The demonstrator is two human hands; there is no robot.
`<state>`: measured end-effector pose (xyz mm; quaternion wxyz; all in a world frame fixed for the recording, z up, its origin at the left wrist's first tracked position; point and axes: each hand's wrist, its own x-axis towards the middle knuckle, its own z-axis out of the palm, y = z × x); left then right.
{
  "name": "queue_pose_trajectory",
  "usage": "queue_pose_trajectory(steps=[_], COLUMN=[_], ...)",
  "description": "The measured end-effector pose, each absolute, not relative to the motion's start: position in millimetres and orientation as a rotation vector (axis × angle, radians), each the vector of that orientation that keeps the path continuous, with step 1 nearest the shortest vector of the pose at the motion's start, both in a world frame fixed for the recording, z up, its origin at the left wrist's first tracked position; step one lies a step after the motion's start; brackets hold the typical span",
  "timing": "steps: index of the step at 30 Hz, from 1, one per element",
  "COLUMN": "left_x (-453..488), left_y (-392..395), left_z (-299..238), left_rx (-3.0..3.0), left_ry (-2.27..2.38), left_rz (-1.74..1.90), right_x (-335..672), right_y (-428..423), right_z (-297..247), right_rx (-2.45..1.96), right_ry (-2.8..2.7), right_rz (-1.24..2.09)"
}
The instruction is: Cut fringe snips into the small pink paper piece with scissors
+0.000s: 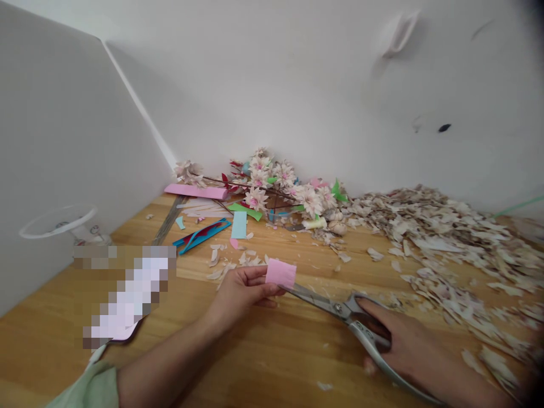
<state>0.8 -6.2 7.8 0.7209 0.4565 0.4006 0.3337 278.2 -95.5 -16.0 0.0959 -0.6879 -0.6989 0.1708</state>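
Left hand [242, 292]: narrow pinch, thumb and fingers holding a small square of pink crepe paper [281, 273] just above the table [255, 362]
Right hand [408, 345]: closed around the handles of steel scissors [340, 309], motion-blurred
Scissors: blades reach toward the pink paper, tips hidden behind it; handles run off the lower edge; cannot tell how far the blades are open
Sleeve: pale green sleeve [91, 388] at the left forearm, cut off by the frame
Table: wooden, strewn with pale paper scraps [429, 243], heaped at right
Far corner: paper flowers [272, 187] against the white wall [297, 85], beside a pink paper strip [196, 191] and teal paper strips [202, 235]
Left side: clear glass stand [59, 224] near the partition [63, 141]
Hidden: a pixelated patch [127, 292] covers whatever lies left of the hands
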Motion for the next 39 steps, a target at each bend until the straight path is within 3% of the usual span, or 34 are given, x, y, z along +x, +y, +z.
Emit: queue_pose_trajectory(steps=[39], left_x=[2.8], left_y=[-6.6], left_z=[7.6], left_rx=[0.965], left_ry=[0.914], left_rz=[0.778], right_x=[271.5], right_y=[-91.2], right_z=[-11.1], right_rx=[-2.184], right_ry=[-2.003], right_rz=[0.627])
